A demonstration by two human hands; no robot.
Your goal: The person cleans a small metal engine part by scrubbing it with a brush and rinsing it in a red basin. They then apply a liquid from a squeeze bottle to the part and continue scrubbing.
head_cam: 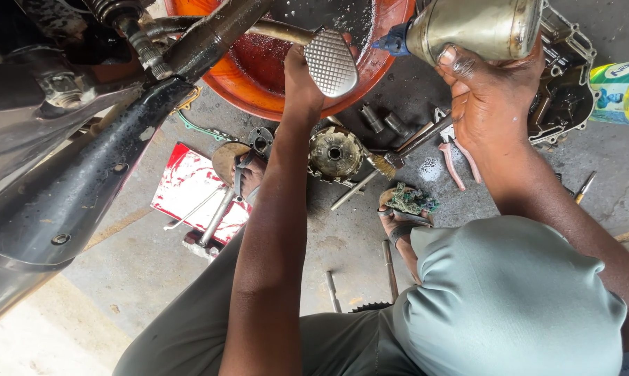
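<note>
Two hands: left [302, 73] at pedal [331, 61], right [488, 90] on bottle [478, 26]

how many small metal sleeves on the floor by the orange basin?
2: the small metal sleeves lie side by side below the orange basin, left of the pliers. More may be hidden.

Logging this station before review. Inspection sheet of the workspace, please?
Surface: grey concrete floor, stained and wet in patches.
Job's things: ribbed metal pedal pad; brass-coloured can with a blue nozzle, tilted over the orange basin.
Clutter: round clutch-like part, pliers, brush, sockets, red board, engine cover, rag.
Hands: left hand on the pedal pad; right hand grips the can.
Cables: nothing seen.
Surroundings: motorcycle exhaust pipe at left.
</note>
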